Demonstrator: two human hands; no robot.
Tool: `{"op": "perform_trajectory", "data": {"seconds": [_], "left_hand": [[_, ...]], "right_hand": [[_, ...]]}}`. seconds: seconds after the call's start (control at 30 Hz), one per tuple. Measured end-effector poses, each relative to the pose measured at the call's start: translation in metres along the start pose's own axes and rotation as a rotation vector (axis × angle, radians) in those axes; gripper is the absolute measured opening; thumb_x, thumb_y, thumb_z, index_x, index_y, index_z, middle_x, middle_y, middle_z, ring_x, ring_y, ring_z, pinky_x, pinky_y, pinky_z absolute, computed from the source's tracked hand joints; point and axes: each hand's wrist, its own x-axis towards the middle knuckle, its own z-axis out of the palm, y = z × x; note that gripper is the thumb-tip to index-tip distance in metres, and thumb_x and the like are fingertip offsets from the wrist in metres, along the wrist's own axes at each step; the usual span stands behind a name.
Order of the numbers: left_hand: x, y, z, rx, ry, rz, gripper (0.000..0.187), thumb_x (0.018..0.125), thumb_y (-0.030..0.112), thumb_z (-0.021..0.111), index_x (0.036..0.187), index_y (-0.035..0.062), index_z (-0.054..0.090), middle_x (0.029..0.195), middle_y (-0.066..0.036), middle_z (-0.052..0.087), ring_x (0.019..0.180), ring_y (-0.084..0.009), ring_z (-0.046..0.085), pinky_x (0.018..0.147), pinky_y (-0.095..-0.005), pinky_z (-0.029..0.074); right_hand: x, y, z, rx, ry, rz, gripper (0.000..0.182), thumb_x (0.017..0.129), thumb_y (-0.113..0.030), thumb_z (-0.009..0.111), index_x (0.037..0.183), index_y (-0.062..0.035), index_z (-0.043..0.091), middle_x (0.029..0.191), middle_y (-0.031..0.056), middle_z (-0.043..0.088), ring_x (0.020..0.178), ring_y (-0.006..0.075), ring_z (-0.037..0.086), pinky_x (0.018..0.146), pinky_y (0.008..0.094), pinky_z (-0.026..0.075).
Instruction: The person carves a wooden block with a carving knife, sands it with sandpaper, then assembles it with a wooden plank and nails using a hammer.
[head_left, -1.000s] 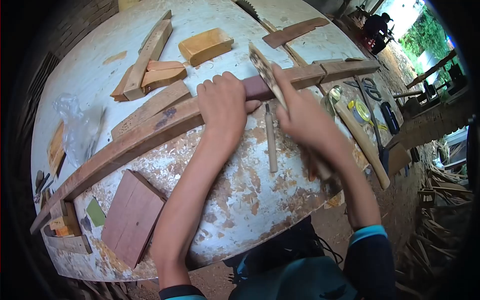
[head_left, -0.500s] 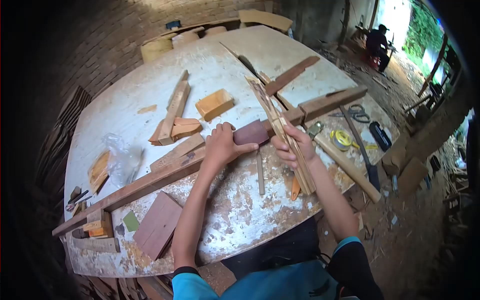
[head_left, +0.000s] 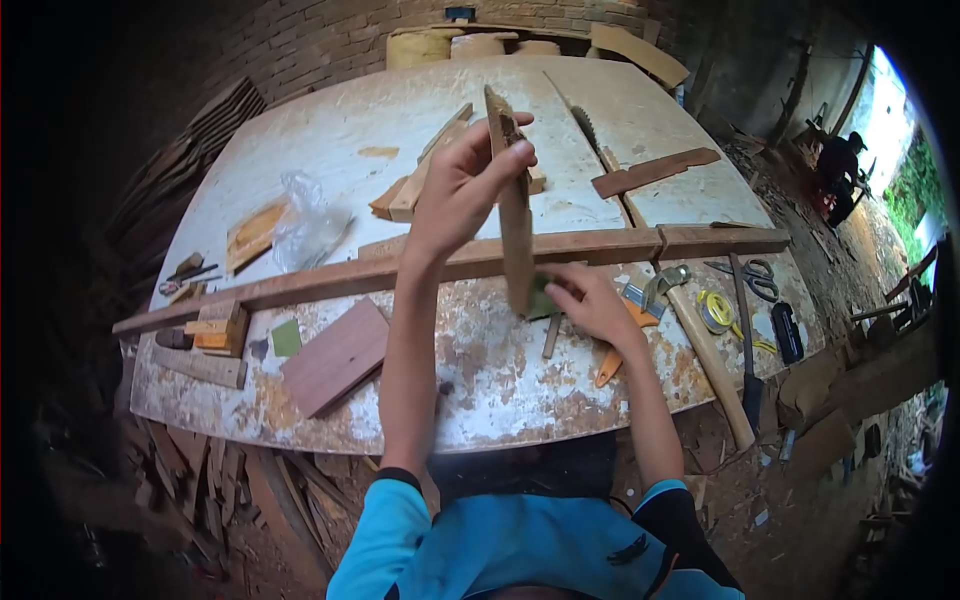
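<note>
My left hand is closed around the upper part of a rough wooden strip, which stands nearly upright over the table. Close to the strip's lower end, my right hand pinches a small green sheet that looks like sandpaper. Part of that sheet is hidden behind the strip and fingers. A long wooden beam lies across the table beyond my hands. Near my right hand are an orange-handled tool and a hammer.
On the worn white table lie a reddish board, a plastic bag, a tape measure, scissors and a wooden clamp-like block. A saw blade shows at the back. A person sits far right.
The wooden strip has passed from my right hand to my left and is raised upright. My right hand now has the green sheet. The view has shifted.
</note>
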Motion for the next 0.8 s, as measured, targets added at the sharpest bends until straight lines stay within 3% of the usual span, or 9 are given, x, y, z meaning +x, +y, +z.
{"op": "perform_trajectory", "data": {"seconds": [0.13, 0.17, 0.27, 0.3, 0.47, 0.5, 0.6, 0.73, 0.8], "left_hand": [[0.003, -0.004, -0.007, -0.073, 0.008, 0.1, 0.037, 0.094, 0.033, 0.05, 0.114, 0.0018, 0.056, 0.074, 0.001, 0.056, 0.072, -0.0079, 0.055, 0.068, -0.0236, 0.046], [0.005, -0.007, -0.004, -0.105, 0.06, 0.137, 0.043, 0.095, 0.04, 0.044, 0.11, 0.002, 0.057, 0.069, 0.001, 0.051, 0.063, -0.0069, 0.052, 0.058, -0.0218, 0.044], [-0.001, 0.001, -0.007, -0.176, 0.089, 0.018, 0.05, 0.095, 0.046, 0.04, 0.106, 0.0007, 0.057, 0.066, 0.002, 0.049, 0.053, -0.0056, 0.048, 0.048, -0.02, 0.039], [0.001, -0.002, -0.008, -0.195, 0.131, 0.009, 0.054, 0.093, 0.051, 0.038, 0.102, 0.0014, 0.056, 0.065, 0.001, 0.049, 0.048, -0.0053, 0.046, 0.042, -0.0191, 0.035], [0.0, -0.019, -0.013, -0.369, 0.063, -0.047, 0.052, 0.09, 0.055, 0.043, 0.098, 0.0049, 0.051, 0.063, 0.001, 0.047, 0.048, -0.0072, 0.046, 0.042, -0.0206, 0.037], [0.001, -0.026, -0.014, -0.33, 0.046, -0.08, 0.051, 0.09, 0.055, 0.044, 0.097, 0.0051, 0.051, 0.063, 0.001, 0.047, 0.048, -0.0074, 0.046, 0.042, -0.0209, 0.037], [0.001, -0.057, -0.017, -0.348, 0.069, -0.179, 0.048, 0.088, 0.056, 0.047, 0.091, 0.0075, 0.05, 0.062, 0.001, 0.047, 0.051, -0.0094, 0.049, 0.047, -0.0223, 0.041], [-0.006, -0.089, -0.015, -0.463, 0.067, -0.3, 0.047, 0.088, 0.056, 0.047, 0.089, 0.0086, 0.049, 0.06, 0.0, 0.047, 0.051, -0.0124, 0.05, 0.048, -0.0247, 0.044], [-0.009, -0.091, -0.01, -0.476, 0.073, -0.322, 0.052, 0.086, 0.062, 0.044, 0.089, 0.0105, 0.049, 0.058, 0.002, 0.043, 0.046, -0.0102, 0.045, 0.044, -0.0234, 0.041]], "right_hand": [[-0.011, 0.009, 0.008, -0.216, -0.052, -0.1, 0.027, 0.08, -0.023, 0.061, 0.101, -0.0066, 0.063, 0.087, 0.0126, 0.052, 0.087, 0.029, 0.054, 0.08, 0.0358, 0.043], [-0.012, 0.008, 0.009, -0.228, -0.062, -0.069, 0.026, 0.078, -0.024, 0.063, 0.097, -0.006, 0.063, 0.093, 0.0117, 0.052, 0.093, 0.0289, 0.052, 0.083, 0.0366, 0.042], [-0.014, 0.008, 0.009, -0.32, -0.051, -0.09, 0.025, 0.077, -0.023, 0.063, 0.095, -0.0062, 0.063, 0.095, 0.0103, 0.051, 0.095, 0.0278, 0.05, 0.085, 0.0367, 0.039], [-0.014, 0.007, 0.008, -0.384, -0.008, -0.071, 0.024, 0.077, -0.022, 0.063, 0.095, -0.0065, 0.063, 0.095, 0.0103, 0.05, 0.095, 0.0276, 0.049, 0.086, 0.0368, 0.038], [-0.019, 0.012, -0.001, -0.692, 0.311, -0.025, 0.02, 0.074, -0.017, 0.064, 0.092, -0.0081, 0.064, 0.097, 0.0105, 0.049, 0.095, 0.0265, 0.046, 0.085, 0.0371, 0.037], [-0.021, 0.005, -0.006, -0.676, 0.312, 0.021, 0.024, 0.074, -0.012, 0.06, 0.097, -0.0072, 0.064, 0.095, 0.0124, 0.049, 0.094, 0.0256, 0.048, 0.081, 0.0364, 0.038], [-0.024, -0.016, -0.025, -0.16, -0.079, 0.376, 0.03, 0.074, -0.007, 0.056, 0.103, -0.0071, 0.063, 0.094, 0.0141, 0.051, 0.091, 0.0251, 0.052, 0.077, 0.0349, 0.041], [-0.049, 0.013, -0.005, -0.269, -0.135, -0.038, 0.034, 0.074, -0.007, 0.055, 0.107, -0.0052, 0.062, 0.093, 0.0138, 0.052, 0.089, 0.0266, 0.053, 0.076, 0.0334, 0.044], [-0.051, 0.011, -0.002, -0.298, -0.079, -0.053, 0.031, 0.074, -0.006, 0.059, 0.105, -0.0033, 0.061, 0.092, 0.0135, 0.05, 0.09, 0.0276, 0.053, 0.079, 0.0339, 0.043]]}}
